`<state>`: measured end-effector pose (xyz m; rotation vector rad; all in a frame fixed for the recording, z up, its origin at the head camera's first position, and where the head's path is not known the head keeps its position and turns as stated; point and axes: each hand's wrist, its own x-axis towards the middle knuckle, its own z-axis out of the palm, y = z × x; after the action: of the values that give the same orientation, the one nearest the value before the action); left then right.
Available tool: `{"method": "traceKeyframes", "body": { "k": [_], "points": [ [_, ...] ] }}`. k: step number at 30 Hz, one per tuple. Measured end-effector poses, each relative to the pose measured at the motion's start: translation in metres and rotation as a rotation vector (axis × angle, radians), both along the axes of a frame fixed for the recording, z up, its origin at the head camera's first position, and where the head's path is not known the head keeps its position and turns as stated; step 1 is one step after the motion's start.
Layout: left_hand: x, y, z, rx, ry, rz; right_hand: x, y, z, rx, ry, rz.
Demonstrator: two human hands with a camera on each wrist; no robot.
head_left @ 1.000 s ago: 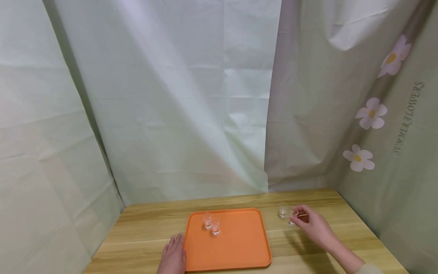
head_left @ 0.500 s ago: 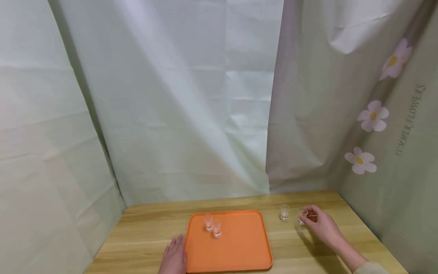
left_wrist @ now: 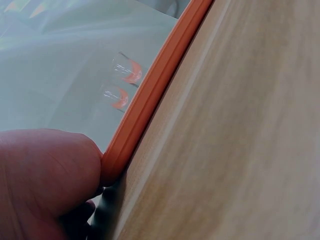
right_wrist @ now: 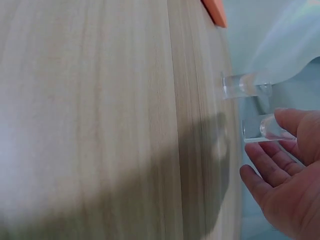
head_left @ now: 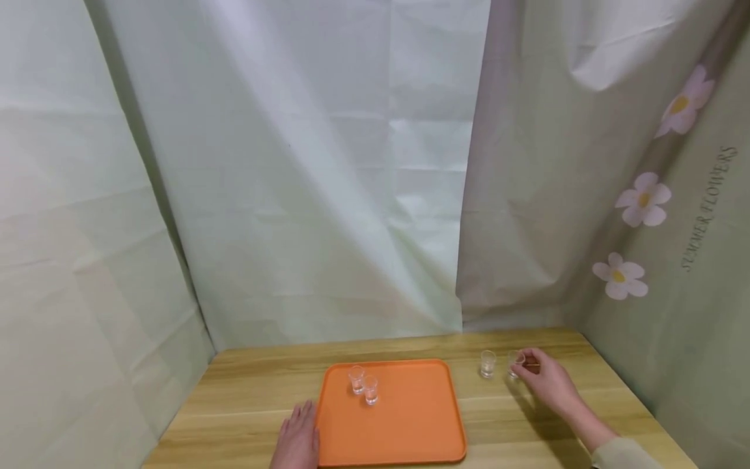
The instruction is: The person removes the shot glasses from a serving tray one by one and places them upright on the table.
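Observation:
Between its thumb and fingers my right hand (head_left: 547,381) pinches a small clear shot glass (right_wrist: 265,128) upright, at the right of the table. In the right wrist view the base of this glass looks slightly raised off the wood. A second shot glass (head_left: 487,365) stands just left of it, apart. Two more clear glasses, a rear one (head_left: 357,380) and a front one (head_left: 371,391), stand close together on the orange tray (head_left: 410,423). My left hand (head_left: 297,440) lies at the tray's left side, fingers extended, its thumb (left_wrist: 55,170) against the rim.
The wooden table (head_left: 246,391) runs back to a pale curtain (head_left: 328,228). Another curtain with printed flowers (head_left: 621,277) closes off the right side. The tray's rim is slightly raised.
My right hand has carried its glass rightward, away from the second glass, then slightly back. The left hand and the glasses on the tray have stayed put; the head view shifted a little.

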<state>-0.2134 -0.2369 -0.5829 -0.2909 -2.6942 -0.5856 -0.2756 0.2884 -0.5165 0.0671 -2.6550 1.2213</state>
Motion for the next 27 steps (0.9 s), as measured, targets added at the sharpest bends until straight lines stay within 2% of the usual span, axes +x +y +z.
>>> {"method": "traceKeyframes", "body": {
  "k": [4, 7, 14, 21, 27],
  "points": [
    [0.000, 0.001, -0.002, -0.010, 0.073, -0.005, -0.005, -0.001, -0.001, 0.007, 0.019, -0.015],
    [0.000, 0.001, -0.002, -0.010, 0.090, -0.005, -0.008, -0.002, -0.001, 0.007, 0.014, -0.022],
    [0.002, 0.001, 0.004, -0.005, 0.009, -0.005, -0.012, -0.005, -0.004, 0.007, -0.016, -0.023],
    [0.000, -0.001, 0.000, -0.005, 0.048, -0.001, -0.014, -0.005, -0.007, -0.002, -0.039, -0.015],
    [0.000, -0.001, 0.001, -0.005, 0.022, -0.005, -0.014, -0.005, -0.005, 0.001, -0.042, -0.015]
  ]
}}
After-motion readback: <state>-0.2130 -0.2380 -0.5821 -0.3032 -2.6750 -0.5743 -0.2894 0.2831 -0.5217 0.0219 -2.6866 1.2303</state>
